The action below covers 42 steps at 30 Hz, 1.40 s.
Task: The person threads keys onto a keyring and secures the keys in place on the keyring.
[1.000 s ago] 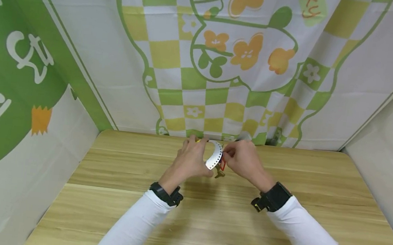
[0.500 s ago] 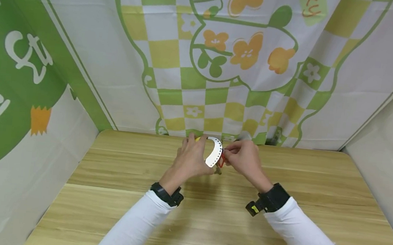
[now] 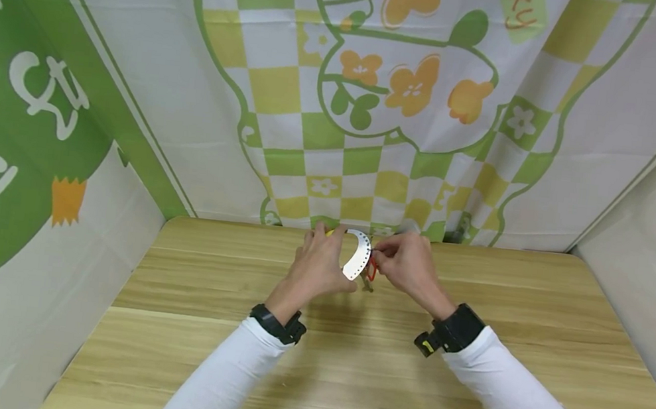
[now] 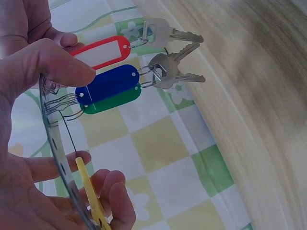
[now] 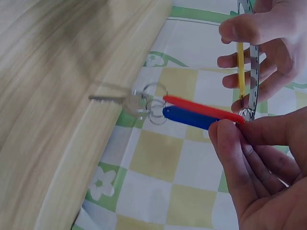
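Note:
In the head view, my left hand (image 3: 315, 264) grips a white curved plate (image 3: 361, 255) with a row of small holes along its edge. Against that plate lies a slim yellow strip (image 4: 88, 184), a thin dark wire running from its tip to the rings. A red key tag (image 4: 100, 53), a blue key tag (image 4: 108, 86) and a green key tag (image 4: 115, 101) hang by small rings at the plate's edge. Silver keys (image 4: 165, 67) dangle from their far ends. My right hand (image 3: 408, 266) pinches the ring end of the red and blue tags between thumb and forefinger.
A wooden table (image 3: 322, 377) stretches below both hands. Behind its back edge hangs a patterned curtain (image 3: 391, 171) in green, yellow and white. Each wrist wears a black strap (image 3: 459, 328) with a device.
The curved plate has risen and tilted slightly in my left hand. The tags and keys have swung a little, and my right wrist has turned slightly.

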Motion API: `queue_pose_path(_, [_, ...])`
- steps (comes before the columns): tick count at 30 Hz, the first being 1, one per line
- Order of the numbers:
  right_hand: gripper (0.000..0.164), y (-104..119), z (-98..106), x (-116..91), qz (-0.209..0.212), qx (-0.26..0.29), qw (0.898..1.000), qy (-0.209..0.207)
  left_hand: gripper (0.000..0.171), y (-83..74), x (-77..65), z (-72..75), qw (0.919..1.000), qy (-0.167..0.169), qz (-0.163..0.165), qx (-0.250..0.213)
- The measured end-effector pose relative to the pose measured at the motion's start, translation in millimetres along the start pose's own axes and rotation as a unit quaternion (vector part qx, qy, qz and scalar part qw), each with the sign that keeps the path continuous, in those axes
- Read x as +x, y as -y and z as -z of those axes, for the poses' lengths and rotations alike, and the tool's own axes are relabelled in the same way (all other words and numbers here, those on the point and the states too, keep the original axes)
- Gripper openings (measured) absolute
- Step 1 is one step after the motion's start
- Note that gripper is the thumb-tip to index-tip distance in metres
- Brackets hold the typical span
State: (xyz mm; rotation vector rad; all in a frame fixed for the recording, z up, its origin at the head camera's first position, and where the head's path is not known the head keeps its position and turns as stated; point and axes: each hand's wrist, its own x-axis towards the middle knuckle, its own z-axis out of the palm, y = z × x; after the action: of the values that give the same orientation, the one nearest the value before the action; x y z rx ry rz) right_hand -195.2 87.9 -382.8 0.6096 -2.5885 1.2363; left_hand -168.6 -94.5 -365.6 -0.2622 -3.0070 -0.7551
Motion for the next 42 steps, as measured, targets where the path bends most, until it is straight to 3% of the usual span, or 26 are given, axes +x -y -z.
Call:
queue_pose_path(9, [0.007,-1,3,1,0.053,-0.033,0.998,0.013,0.109,0.1,-0.4,0.6,1.0,0.006,0.002,0.0])
queue_pose_path(14, [0.005,-2,4,3,0.057,-0.034,0.997,0.027,0.11,0.1,-0.1,1.2,0.9999,0.009,0.006,-0.007])
queue_pose_path(20, [0.007,-1,0,0,-0.046,0.038,0.998,0.023,0.108,-1.4,0.0,1.6,0.9999,0.006,0.008,-0.01])
queue_pose_path(23, [0.009,0,-2,-1,-0.105,0.101,0.989,0.017,0.109,-1.4,0.7,1.8,0.9999,0.0,0.008,-0.009])
queue_pose_path(28, [0.01,3,-6,-1,-0.148,0.162,0.976,0.005,0.109,-1.3,0.9,2.1,0.9999,-0.007,0.006,-0.008])
queue_pose_path(34, [0.008,4,-6,-5,-0.117,0.151,0.981,-0.01,0.108,-1.4,0.1,2.3,1.0,-0.004,0.003,-0.008])
queue_pose_path(42, [0.008,-2,-5,-4,-0.005,0.044,0.999,-0.019,0.109,0.2,-0.2,1.6,1.0,-0.002,0.001,-0.009])
